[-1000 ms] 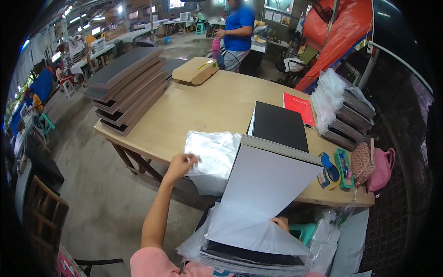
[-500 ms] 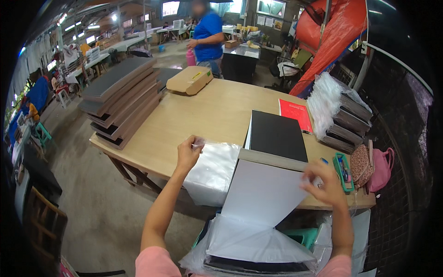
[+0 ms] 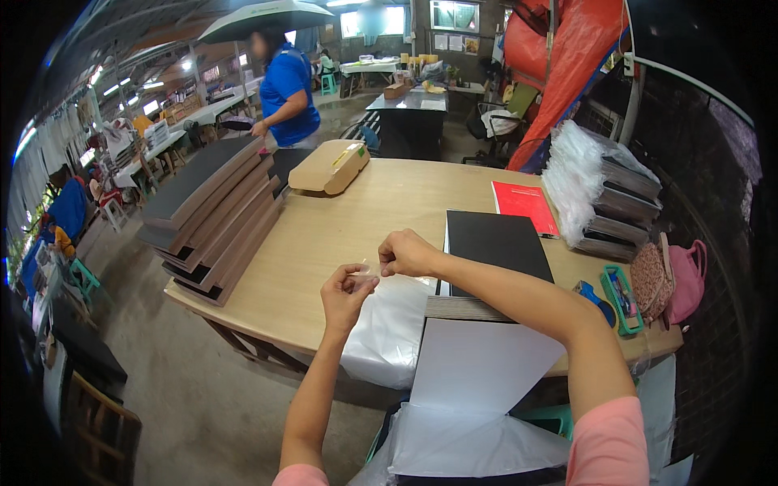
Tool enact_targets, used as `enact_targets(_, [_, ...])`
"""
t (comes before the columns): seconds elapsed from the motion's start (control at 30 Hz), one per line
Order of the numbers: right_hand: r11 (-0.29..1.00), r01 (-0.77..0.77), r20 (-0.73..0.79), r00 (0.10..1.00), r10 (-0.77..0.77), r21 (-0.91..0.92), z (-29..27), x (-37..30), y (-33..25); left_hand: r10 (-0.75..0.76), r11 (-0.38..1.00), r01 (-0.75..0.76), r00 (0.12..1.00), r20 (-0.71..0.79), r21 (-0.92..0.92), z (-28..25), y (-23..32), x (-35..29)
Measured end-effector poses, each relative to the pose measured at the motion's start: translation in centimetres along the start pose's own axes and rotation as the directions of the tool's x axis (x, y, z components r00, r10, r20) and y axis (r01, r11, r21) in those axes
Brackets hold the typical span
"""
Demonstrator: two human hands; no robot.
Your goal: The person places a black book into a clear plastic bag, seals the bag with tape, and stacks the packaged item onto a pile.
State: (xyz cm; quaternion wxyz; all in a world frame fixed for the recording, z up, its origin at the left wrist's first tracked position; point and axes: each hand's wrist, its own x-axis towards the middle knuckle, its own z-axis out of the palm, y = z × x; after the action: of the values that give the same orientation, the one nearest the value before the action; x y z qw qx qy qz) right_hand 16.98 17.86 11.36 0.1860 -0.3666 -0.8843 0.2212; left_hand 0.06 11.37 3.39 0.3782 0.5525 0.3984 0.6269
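Observation:
My left hand (image 3: 348,293) pinches the upper edge of a clear plastic sleeve (image 3: 385,332) at the table's near edge. Close beside it, my right hand (image 3: 412,253) has thumb and fingers pressed together on the same edge; a thin bit of film shows between the two hands. Under my right forearm lies a black-covered book (image 3: 496,239). A grey-edged slab (image 3: 470,309) is in front of it, with a large white sheet (image 3: 478,360) sloping down toward me. The sheet's lower end meets plastic film (image 3: 478,441) over my lap.
A stack of dark boards (image 3: 215,211) stands left on the wooden table (image 3: 365,219), near a tan cardboard box (image 3: 328,166). Rightward are a red booklet (image 3: 524,206), plastic-wrapped stack (image 3: 612,194), tape dispenser (image 3: 596,304), green basket (image 3: 622,300) and bags (image 3: 685,279). A person in blue (image 3: 288,97) carries an umbrella (image 3: 263,20).
My right hand has left the white sheet and crossed leftward to the plastic's edge, beside my left hand. The person in blue has moved left, and the view has shifted slightly.

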Motion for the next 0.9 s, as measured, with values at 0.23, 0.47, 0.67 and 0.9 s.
enact_targets(0.23, [0.992,0.076,-0.108,0.99,-0.087,-0.102,0.0,-0.4,0.7,-0.221,0.934,0.275,0.947,0.234,-0.228,-0.2,-2.8,-0.2])
enact_targets(0.47, [0.955,0.289,0.547,0.789,-0.279,0.07,1.2,0.1,-5.6,-0.388,0.897,0.246,0.034,0.921,0.369,-7.1,5.1,-0.3])
enact_targets(0.67, [0.681,-0.118,0.691,0.095,-0.716,0.722,0.8,-9.1,-16.5,0.457,0.865,0.166,0.133,0.88,-0.474,-9.6,13.6,-7.6])
enact_targets(0.9, [0.526,0.469,0.211,0.571,-0.793,0.709,-5.0,-20.1,-15.9,0.228,0.359,0.4,0.838,0.495,-0.843,-5.7,12.8,-14.8])
